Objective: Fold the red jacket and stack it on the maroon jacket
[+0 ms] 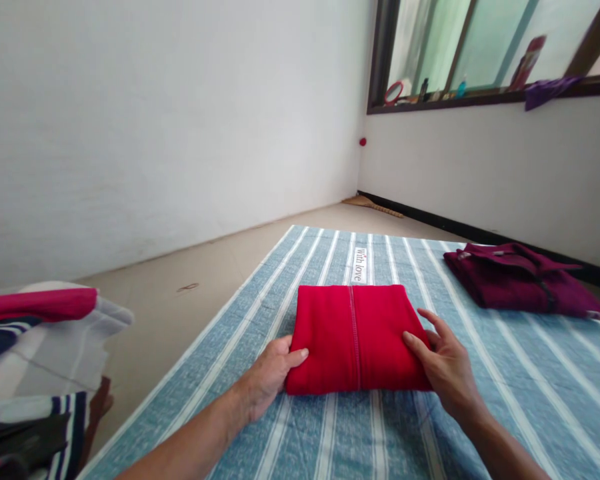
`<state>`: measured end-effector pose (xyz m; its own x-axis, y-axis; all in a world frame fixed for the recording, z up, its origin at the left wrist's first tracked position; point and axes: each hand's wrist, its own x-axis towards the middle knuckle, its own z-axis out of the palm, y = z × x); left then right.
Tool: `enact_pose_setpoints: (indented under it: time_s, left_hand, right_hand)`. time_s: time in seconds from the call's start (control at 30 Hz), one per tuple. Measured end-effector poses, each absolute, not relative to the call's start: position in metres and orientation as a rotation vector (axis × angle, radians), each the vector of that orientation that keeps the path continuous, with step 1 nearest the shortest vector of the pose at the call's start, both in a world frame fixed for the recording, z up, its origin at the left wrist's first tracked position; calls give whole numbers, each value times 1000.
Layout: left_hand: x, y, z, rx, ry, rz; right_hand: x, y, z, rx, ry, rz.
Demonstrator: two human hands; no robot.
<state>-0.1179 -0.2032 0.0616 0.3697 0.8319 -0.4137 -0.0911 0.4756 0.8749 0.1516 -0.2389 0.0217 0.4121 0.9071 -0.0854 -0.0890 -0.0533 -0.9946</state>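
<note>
A folded red garment [330, 340] with a stitched seam down its middle is between my two hands, above or on the striped blue cloth [260, 333]. My left hand [275, 370] grips its left edge, thumb on top and fingers hidden beneath. At the right edge, my right hand [443, 357] holds it with the thumb on top; the index finger is raised off the fabric and the other fingers are partly hidden. Whether the garment's underside touches the cloth cannot be made out.
A folded maroon garment [520, 280] lies on the cloth at the right. Piled clothes [55, 347] are at the left, beside the tiled floor [165, 300]. White walls [180, 120] meet behind, and a window sill [455, 100] holds a mirror, a flask and purple fabric.
</note>
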Motion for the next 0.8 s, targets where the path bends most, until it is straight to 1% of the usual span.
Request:
enact_pose_setpoints:
  time_s: [0.17,0.33,0.43,0.53,0.63,0.67,0.73,0.8]
  left_hand:
    - [-120,-204,60,853,1038,691]
    - [-117,-203,64,909,1016,680]
    - [-117,-200,62,1027,1061,686]
    - [-123,-195,59,1355,1314,672]
    - [-126,-192,61,1879,1628,725]
    - [-123,-191,62,2076,1653,778]
    - [-111,-190,66,2415,1561,883]
    - [-90,-188,69,2610,1417,878]
  right_hand:
    - [150,-240,16,-1413,-815,933]
    - [147,-243,16,-1461,-889,686]
    - [149,-242,12,-1480,-909,718]
    - [152,-241,9,-1481,-910,753]
    - [151,-241,10,-1475,-909,747]
    - [151,-241,10,-1473,-912,740]
    - [149,-241,12,-1474,-920,726]
    - [148,-242,12,-1482,-923,720]
